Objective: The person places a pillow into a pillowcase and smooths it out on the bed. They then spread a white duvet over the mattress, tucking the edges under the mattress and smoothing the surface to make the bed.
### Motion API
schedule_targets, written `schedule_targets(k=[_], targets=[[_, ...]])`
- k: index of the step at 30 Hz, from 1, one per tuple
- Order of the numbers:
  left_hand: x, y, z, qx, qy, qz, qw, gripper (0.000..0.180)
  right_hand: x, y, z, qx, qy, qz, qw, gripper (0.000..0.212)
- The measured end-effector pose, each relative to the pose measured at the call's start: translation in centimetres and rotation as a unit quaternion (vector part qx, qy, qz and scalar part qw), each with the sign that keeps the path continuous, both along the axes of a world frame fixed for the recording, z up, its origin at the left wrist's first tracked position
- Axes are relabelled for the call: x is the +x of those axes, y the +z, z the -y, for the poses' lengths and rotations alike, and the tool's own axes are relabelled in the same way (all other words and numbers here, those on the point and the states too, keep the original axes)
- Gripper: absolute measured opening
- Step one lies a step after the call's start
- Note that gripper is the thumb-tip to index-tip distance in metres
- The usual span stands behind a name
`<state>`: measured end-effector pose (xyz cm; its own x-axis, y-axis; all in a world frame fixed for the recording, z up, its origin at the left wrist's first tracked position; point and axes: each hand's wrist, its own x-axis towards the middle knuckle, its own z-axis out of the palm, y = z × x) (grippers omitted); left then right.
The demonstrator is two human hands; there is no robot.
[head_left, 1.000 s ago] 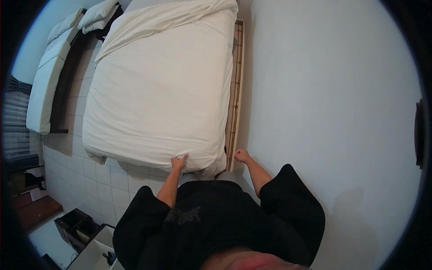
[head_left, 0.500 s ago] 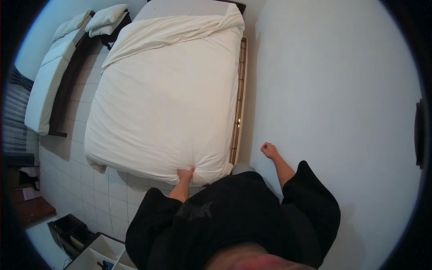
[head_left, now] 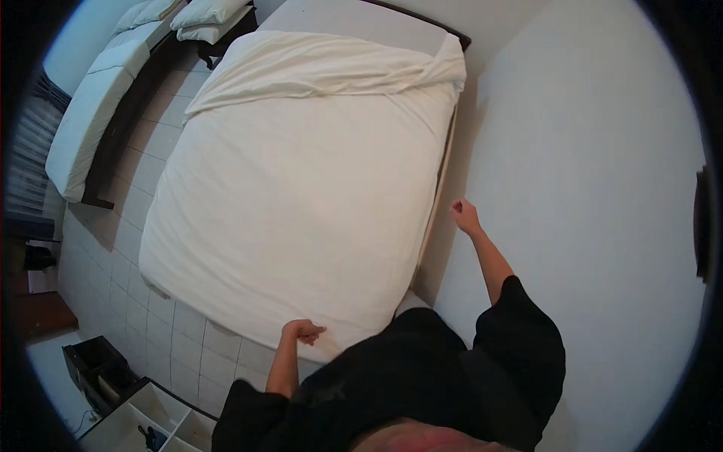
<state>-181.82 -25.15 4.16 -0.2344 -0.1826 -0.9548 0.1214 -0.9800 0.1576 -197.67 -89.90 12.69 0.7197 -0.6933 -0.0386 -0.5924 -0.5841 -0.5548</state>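
A mattress under a cream sheet (head_left: 294, 196) fills the middle, its top cover folded back in loose creases toward the head end. My left hand (head_left: 303, 331) is just over the near edge of the mattress, fingers curled in, with no cloth visibly bunched in it. Whether it still touches the sheet I cannot tell. My right hand (head_left: 466, 216) is raised at the right, between the bed's long side and the white wall, closed in a loose fist with nothing showing in it.
The white wall (head_left: 595, 181) runs along my right. To the left, a narrow bed (head_left: 98, 98) stands across the tiled floor (head_left: 139, 177), and pillows (head_left: 211, 15) rest on a dark stand. An open shelf unit (head_left: 154, 410) is at the lower left.
My left hand has let go of the gathered sheet, and the pulled creases there have smoothed. The slatted gap along the bed's right side is now mostly covered. My view has turned.
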Motion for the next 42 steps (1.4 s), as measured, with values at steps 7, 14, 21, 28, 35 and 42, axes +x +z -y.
schedule_targets(k=[7, 14, 21, 28, 35, 42], targets=[[18.8, -0.6, 21.2, -0.037, 0.573, 0.208, 0.792, 0.075, 35.4, -0.3, 17.7, -0.24, 0.211, -0.103, 0.942, 0.035], [19.9, -1.5, 25.1, 0.074, 0.519, 0.344, 0.779, 0.085, 46.1, -4.8, 24.1, -0.402, 0.252, -0.09, 0.876, 0.036], [20.7, -1.9, 26.1, 0.098, 0.493, 0.356, 0.788, 0.086, 45.7, -4.6, 29.8, -0.494, 0.283, -0.107, 0.815, 0.035], [20.6, -3.0, 26.3, 0.11, 0.51, 0.352, 0.777, 0.086, 48.4, -5.0, 29.2, -0.305, 0.452, 0.061, 0.836, 0.029], [21.1, -1.4, 26.3, 0.127, 0.514, 0.343, 0.776, 0.086, 49.0, -4.0, 24.8, -0.244, 0.434, 0.041, 0.866, 0.013], [21.2, -1.1, 25.7, 0.106, 0.501, 0.349, 0.785, 0.088, 50.9, -3.2, 25.0, -0.223, 0.372, 0.082, 0.897, 0.017]])
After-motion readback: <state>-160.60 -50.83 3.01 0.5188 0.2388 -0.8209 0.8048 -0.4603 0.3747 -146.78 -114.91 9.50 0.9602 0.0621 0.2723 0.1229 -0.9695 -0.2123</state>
